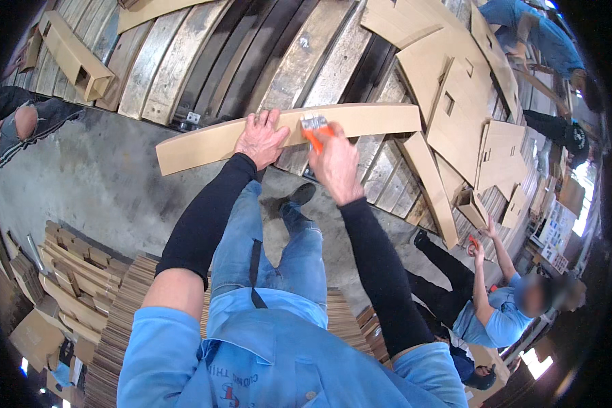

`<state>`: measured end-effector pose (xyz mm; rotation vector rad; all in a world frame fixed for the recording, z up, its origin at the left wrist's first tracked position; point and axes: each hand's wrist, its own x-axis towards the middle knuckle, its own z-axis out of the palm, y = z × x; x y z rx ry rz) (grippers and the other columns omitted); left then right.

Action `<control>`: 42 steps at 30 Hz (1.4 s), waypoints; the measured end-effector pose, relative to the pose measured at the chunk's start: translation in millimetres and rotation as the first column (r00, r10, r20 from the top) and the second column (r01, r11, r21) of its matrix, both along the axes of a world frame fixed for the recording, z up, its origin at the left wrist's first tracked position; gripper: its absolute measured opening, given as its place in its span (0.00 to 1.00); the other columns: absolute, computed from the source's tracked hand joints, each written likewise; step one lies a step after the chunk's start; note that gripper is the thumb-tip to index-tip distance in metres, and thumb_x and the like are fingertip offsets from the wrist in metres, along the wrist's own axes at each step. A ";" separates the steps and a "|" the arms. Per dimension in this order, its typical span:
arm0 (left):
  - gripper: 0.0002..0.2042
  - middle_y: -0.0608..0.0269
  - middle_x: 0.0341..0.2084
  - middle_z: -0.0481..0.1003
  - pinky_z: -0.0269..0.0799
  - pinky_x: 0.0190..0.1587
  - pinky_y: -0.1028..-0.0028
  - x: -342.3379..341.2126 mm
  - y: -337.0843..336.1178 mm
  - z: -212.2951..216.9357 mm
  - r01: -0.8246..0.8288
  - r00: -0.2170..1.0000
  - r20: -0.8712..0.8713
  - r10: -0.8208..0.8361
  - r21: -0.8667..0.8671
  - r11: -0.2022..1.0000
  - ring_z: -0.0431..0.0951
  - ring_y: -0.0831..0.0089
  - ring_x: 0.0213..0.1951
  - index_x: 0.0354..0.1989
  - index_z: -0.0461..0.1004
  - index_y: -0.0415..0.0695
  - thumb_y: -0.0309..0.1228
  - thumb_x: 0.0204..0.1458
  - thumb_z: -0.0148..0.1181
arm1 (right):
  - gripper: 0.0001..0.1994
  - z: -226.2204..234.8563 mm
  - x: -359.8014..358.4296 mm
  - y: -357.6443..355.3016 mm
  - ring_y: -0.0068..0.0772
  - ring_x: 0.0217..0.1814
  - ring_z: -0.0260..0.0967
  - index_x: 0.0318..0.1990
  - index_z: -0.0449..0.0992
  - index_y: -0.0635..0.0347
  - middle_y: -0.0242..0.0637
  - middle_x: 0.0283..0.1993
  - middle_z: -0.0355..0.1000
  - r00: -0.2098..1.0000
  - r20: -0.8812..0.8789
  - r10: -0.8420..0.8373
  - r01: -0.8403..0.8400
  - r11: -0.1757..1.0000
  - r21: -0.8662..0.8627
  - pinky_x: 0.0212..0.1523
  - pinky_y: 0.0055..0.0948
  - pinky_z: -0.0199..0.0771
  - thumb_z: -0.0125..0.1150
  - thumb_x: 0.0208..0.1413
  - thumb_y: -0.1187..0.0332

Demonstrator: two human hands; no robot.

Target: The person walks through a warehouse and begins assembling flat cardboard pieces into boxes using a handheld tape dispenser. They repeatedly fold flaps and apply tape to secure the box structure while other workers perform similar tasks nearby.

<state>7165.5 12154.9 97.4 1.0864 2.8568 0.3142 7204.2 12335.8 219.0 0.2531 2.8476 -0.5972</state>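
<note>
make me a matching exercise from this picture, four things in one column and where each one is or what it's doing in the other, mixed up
Things:
1. left hand
2. right hand
3. cardboard strip
4. co-worker

States or places:
A. crouching at the lower right, in a light blue shirt
B. pressed flat on the strip
C. lying long across the metal slats
D. gripping an orange-handled tool on the strip

Pairs: 1-B, 2-D, 3-C, 4-A
</note>
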 end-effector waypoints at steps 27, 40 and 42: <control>0.25 0.48 0.66 0.65 0.63 0.66 0.60 -48.3 51.9 -8.3 -0.091 0.885 0.465 0.024 0.123 0.988 0.70 0.49 0.61 0.53 0.73 0.38 0.39 0.50 0.66 | 0.12 -27.9 1.9 44.0 0.51 0.36 0.79 0.37 0.82 0.61 0.55 0.55 0.70 0.966 -0.258 -0.009 0.006 1.000 -0.014 0.37 0.44 0.82 0.67 0.42 0.70; 0.24 0.54 0.63 0.64 0.62 0.55 0.52 -9.5 55.2 -6.5 -0.022 0.998 -0.060 0.022 -0.005 1.000 0.65 0.53 0.60 0.46 0.75 0.49 0.48 0.44 0.72 | 0.18 -29.9 84.1 51.8 0.49 0.33 0.78 0.46 0.81 0.56 0.48 0.57 0.65 0.990 -0.143 0.009 -0.016 0.999 -0.046 0.35 0.44 0.83 0.67 0.43 0.72; 0.25 0.53 0.64 0.62 0.61 0.57 0.49 -10.9 55.3 -5.2 -0.009 0.999 -0.032 0.008 -0.028 1.000 0.63 0.52 0.62 0.46 0.75 0.47 0.51 0.45 0.70 | 0.21 -44.7 106.1 53.7 0.51 0.36 0.79 0.48 0.81 0.54 0.46 0.61 0.63 0.998 -0.062 -0.031 0.026 0.997 -0.073 0.39 0.47 0.83 0.70 0.41 0.71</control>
